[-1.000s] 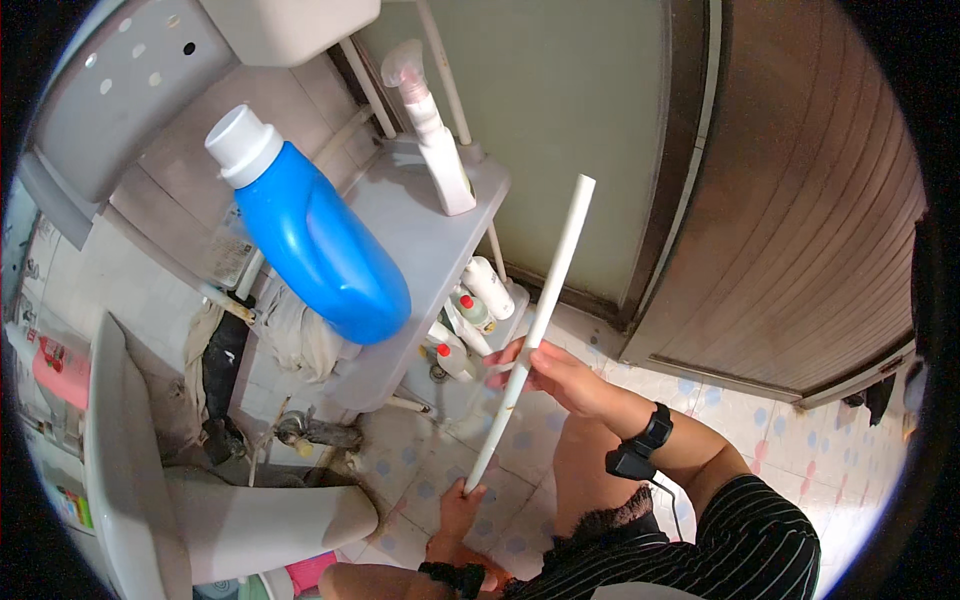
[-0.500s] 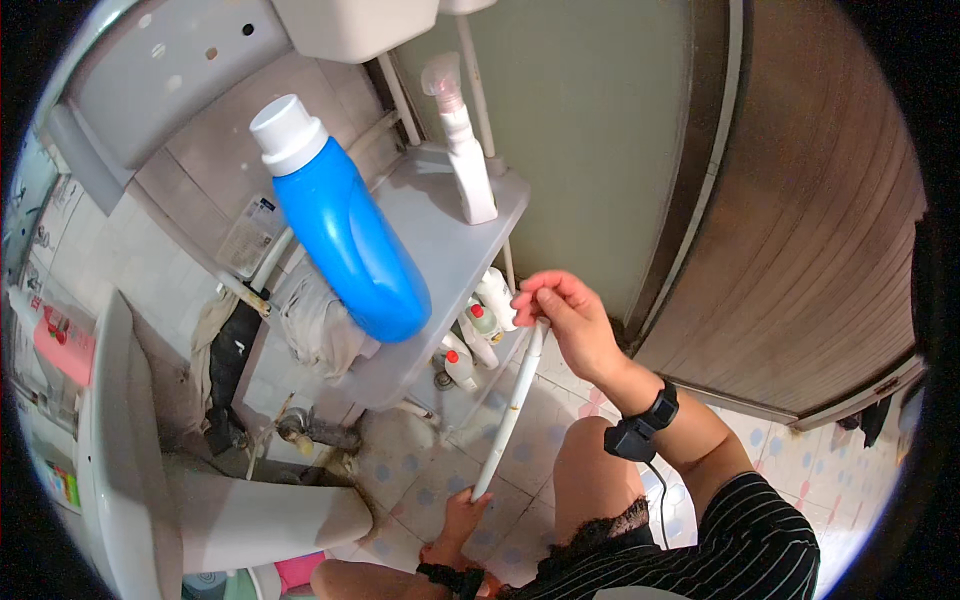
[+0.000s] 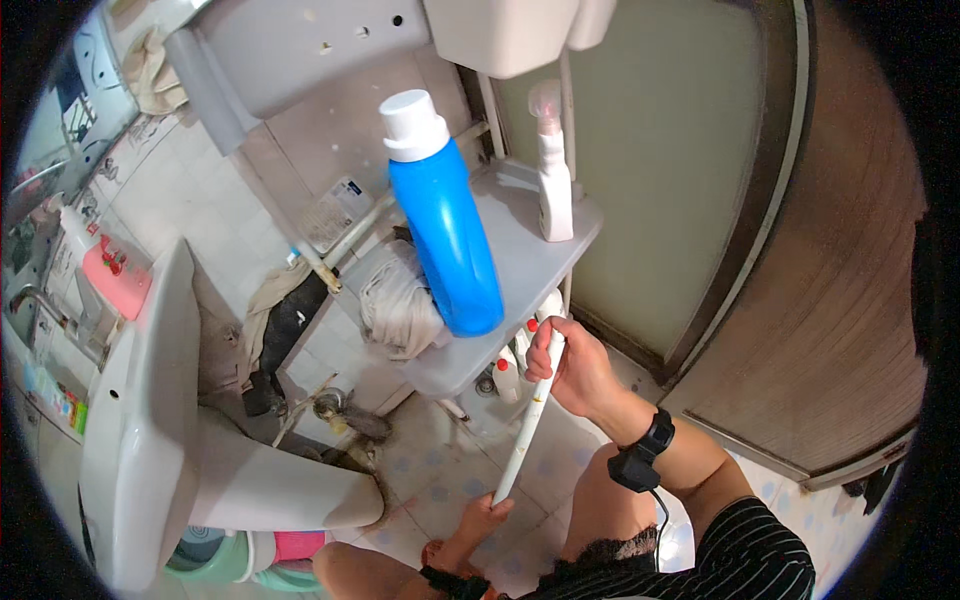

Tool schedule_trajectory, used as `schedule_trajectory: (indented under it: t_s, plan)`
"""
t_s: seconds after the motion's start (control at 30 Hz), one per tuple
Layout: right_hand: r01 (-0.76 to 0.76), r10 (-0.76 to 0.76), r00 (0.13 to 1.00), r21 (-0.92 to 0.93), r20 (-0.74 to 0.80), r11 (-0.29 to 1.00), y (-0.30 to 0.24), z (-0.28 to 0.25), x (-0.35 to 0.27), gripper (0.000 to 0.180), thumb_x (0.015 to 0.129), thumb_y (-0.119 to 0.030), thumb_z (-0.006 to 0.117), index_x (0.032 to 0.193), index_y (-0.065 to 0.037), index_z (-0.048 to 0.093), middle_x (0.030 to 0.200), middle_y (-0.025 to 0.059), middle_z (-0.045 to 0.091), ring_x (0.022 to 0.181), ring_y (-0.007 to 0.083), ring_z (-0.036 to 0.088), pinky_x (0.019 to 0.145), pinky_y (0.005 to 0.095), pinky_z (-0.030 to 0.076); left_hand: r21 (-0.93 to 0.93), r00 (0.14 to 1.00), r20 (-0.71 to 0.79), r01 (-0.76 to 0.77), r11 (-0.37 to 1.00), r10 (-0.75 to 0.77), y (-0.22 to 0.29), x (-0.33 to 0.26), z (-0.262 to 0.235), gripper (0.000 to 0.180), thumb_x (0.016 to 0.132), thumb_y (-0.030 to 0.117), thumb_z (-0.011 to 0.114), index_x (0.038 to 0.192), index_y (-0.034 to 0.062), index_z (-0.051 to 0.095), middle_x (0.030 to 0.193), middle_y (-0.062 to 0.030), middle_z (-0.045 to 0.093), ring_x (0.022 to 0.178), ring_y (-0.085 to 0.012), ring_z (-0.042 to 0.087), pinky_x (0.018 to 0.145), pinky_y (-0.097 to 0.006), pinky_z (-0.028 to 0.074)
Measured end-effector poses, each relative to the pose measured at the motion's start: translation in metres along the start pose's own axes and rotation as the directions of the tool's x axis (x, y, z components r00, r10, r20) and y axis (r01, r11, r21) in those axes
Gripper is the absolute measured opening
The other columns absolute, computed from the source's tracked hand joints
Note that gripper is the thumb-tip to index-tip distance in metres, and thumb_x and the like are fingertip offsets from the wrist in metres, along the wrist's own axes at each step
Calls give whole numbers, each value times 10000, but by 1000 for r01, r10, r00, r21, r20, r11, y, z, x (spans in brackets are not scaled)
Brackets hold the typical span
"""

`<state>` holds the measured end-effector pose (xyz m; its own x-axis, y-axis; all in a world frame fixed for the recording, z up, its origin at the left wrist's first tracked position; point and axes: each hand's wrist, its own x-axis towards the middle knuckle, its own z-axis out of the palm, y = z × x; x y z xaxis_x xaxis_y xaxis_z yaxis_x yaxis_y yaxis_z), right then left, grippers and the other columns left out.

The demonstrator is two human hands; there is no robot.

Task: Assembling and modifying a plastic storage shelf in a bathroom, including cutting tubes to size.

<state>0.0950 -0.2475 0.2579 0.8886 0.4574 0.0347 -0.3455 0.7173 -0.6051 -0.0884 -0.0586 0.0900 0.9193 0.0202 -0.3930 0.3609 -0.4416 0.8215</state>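
A slim white tube (image 3: 527,430) slants up from lower left to upper right in front of me. My right hand (image 3: 580,372) is closed round its upper end, fingers curled over it. Lower down, my left hand (image 3: 484,522) grips the bottom end. Just beyond the right hand is a grey plastic shelf (image 3: 530,245). On it stand a large blue bottle (image 3: 450,245) with a white cap, and a white spray bottle (image 3: 555,195) with a clear pinkish top. A crumpled pale cloth (image 3: 397,305) lies left of the blue bottle.
Below the shelf stand several white bottles with red caps (image 3: 507,380). At left, a white washbasin (image 3: 140,420) on a pedestal carries a pink pump bottle (image 3: 115,272). Coloured basins (image 3: 215,555) sit on the floor beneath. A ribbed brown door (image 3: 850,280) is at right.
My right hand has gone from loosely spread fingers at the tube's top to a closed grip round it. The left hand keeps its hold. The view has shifted left.
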Motion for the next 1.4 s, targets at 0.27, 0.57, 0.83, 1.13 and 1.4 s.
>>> schedule_trajectory:
  t_s: [0.27, 0.57, 0.83, 1.13, 1.4]
  plan:
    - [-65, 62, 992, 24, 112, 998, -5, 43, 7, 258, 898, -239, 354, 727, -75, 455, 548, 42, 387, 512, 142, 342, 544, 290, 315, -308, 999, 38, -10, 951, 23, -13, -2, 4, 315, 852, 312, 534, 651, 73, 495, 544, 17, 459, 494, -97, 433, 450, -281, 345]
    - [-92, 84, 977, 35, 194, 995, -4, 67, 18, 267, 876, -230, 339, 707, -61, 458, 549, 52, 400, 497, 155, 361, 544, 305, 335, -64, 997, 11, -72, 995, 73, 1, 0, -20, 395, 860, 415, 518, 777, 30, 543, 605, -32, 517, 569, -130, 500, 527, -300, 398]
    - [-137, 151, 904, -63, 400, 989, -5, 93, 21, 268, 753, -228, 382, 764, -2, 525, 670, 127, 529, 627, 227, 491, 646, 342, 406, -170, 957, -243, -200, 965, 156, -37, 14, -18, 395, 851, 409, 536, 878, 15, 542, 644, -44, 510, 569, -156, 479, 534, -321, 400]
    - [-354, 535, 748, -446, 394, 822, -26, 106, 16, 155, 749, -83, 437, 753, -5, 571, 906, 135, 601, 896, 218, 571, 825, 323, 444, 98, 795, -539, -269, 958, 278, -16, 4, -53, 398, 799, 387, 627, 886, 3, 570, 627, -87, 526, 567, -169, 498, 534, -311, 415]
    - [-447, 760, 616, -701, 209, 555, -49, 111, 20, 149, 796, -42, 450, 847, -43, 591, 1028, 74, 598, 995, 165, 551, 793, 312, 488, 274, 723, -578, -266, 924, 380, -18, 0, -62, 310, 781, 296, 664, 890, 18, 582, 673, -126, 574, 589, -238, 558, 552, -329, 446]
